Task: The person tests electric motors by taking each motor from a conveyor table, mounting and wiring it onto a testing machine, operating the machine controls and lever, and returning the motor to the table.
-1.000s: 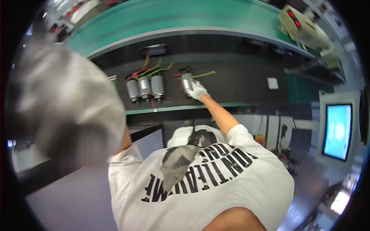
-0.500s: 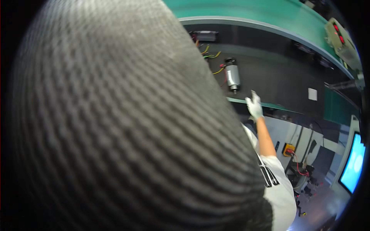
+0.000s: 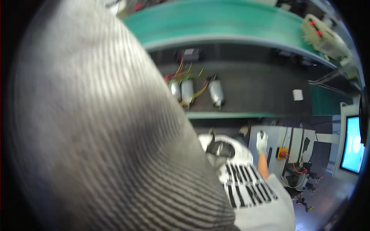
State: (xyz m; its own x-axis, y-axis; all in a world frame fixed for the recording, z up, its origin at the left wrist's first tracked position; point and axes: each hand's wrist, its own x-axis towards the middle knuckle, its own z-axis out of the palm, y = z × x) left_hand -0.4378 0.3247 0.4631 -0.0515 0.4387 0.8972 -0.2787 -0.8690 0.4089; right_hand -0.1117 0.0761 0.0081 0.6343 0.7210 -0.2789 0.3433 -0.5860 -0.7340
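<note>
Motors (image 3: 216,93) are seen ahead and left of the right hand (image 3: 261,143); its grip, and the close-up left hand's (image 3: 115,119), cannot be told.

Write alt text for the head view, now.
Grey ribbed fabric, probably the gloved left hand near the lens, fills the left side. Beyond, silver metal cylinders with red and yellow wires lie on a black worktop; the white-gloved right hand is apart from them, off the worktop.
</note>
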